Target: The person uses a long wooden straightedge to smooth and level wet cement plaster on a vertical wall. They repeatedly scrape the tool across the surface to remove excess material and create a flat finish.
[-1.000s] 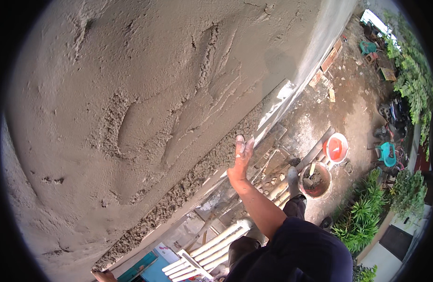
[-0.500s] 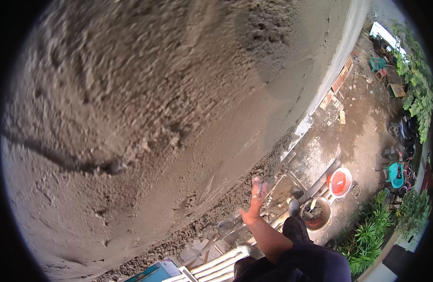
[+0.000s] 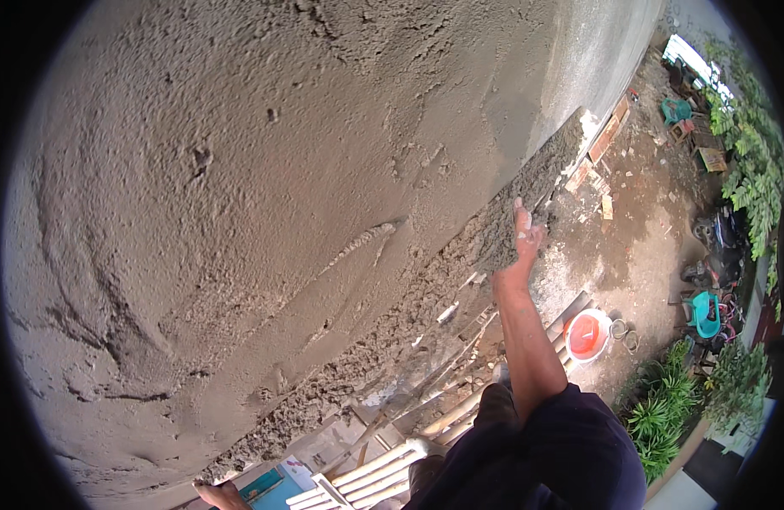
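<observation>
A wall of wet grey plaster (image 3: 239, 153) with ridges and pits fills the left and upper view. A long straightedge board (image 3: 579, 127), coated with clumped mortar (image 3: 341, 374), runs diagonally along it from upper right to lower left. My right hand (image 3: 524, 238), smeared with pale plaster, grips the board toward its upper part, arm outstretched. My left hand (image 3: 222, 495) holds the board's lower end at the bottom edge, only partly in view.
Below lie bamboo scaffold poles (image 3: 358, 476) and a white bucket with red inside (image 3: 586, 336) on dirt ground (image 3: 630, 238). Rightward are loose boards (image 3: 605, 136), a turquoise plastic chair (image 3: 705, 314), a dark motorbike (image 3: 719, 251) and plants (image 3: 656, 416).
Since half a second ago my right hand and the board have moved up and to the right. My left hand is visible again at the lower edge, further right than a second ago.
</observation>
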### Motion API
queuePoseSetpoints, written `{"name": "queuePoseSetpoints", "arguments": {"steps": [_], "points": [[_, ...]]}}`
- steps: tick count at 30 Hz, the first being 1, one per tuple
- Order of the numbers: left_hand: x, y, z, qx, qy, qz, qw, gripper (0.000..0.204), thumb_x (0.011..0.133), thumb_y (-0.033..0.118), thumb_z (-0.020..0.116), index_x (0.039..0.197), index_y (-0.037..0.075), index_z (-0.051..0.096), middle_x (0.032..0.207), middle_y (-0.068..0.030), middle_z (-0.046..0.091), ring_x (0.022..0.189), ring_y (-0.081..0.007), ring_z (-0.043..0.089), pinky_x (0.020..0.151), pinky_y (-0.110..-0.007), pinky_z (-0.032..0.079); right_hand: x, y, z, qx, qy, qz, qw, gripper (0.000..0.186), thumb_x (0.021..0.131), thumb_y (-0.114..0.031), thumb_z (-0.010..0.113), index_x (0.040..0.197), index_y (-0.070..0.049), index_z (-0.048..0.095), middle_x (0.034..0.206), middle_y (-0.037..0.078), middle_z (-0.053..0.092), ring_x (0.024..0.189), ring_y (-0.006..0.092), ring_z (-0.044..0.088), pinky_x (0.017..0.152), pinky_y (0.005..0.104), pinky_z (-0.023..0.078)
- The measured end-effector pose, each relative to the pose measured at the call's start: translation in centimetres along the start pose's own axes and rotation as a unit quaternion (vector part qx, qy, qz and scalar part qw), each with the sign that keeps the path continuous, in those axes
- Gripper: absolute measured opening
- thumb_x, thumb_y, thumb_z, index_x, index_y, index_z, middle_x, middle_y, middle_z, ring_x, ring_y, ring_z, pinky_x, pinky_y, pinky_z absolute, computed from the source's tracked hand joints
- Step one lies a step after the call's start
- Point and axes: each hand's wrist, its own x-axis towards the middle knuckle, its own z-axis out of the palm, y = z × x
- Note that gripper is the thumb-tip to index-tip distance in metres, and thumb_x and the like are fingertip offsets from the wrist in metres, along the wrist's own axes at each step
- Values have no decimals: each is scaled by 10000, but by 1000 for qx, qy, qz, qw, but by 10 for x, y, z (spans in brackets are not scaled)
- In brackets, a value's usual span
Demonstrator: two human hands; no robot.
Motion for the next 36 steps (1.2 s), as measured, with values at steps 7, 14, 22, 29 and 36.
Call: {"name": "queuePoseSetpoints", "arguments": {"steps": [7,14,22,29,36], "points": [[-92,-11,74,-39,48,-17,998,387,1057,300,409,1209,-18,569,1195,-132,632,1031,-262,647,926,-408,560,92,-50,-4,253,40,104,961,351,988,-312,583,1150,-4,542,1006,109,626,902,212,633,765,346,523],[-56,0,35,30,76,12,997,435,1059,324,425,1262,-40,550,1228,-155,610,1055,-276,634,869,-379,562,-15,44,0,213,57,146,964,506,980,-280,611,1333,45,450,1237,186,543,1106,275,571,913,378,487],[148,15,-149,80,89,26,992,378,1016,277,470,1224,-21,576,1165,-131,641,1011,-249,655,803,-384,585,-316,151,58,35,84,247,965,636,1003,-260,578,1543,-64,305,1567,266,247,1449,345,272,1190,404,206],[256,79,-267,183,129,121,967,352,978,213,470,1192,-39,590,1146,-139,645,998,-278,655,816,-407,583,-461,77,112,91,-17,248,964,700,1002,-238,553,1542,7,180,1562,333,142,1433,387,290,1180,454,243],[240,87,-248,293,120,162,935,347,950,180,474,1177,-52,597,1141,-148,646,992,-286,653,827,-422,582,-321,-11,106,-89,17,44,995,545,941,-19,566,1446,29,367,1420,349,395,1324,475,407,1097,548,333]]}}
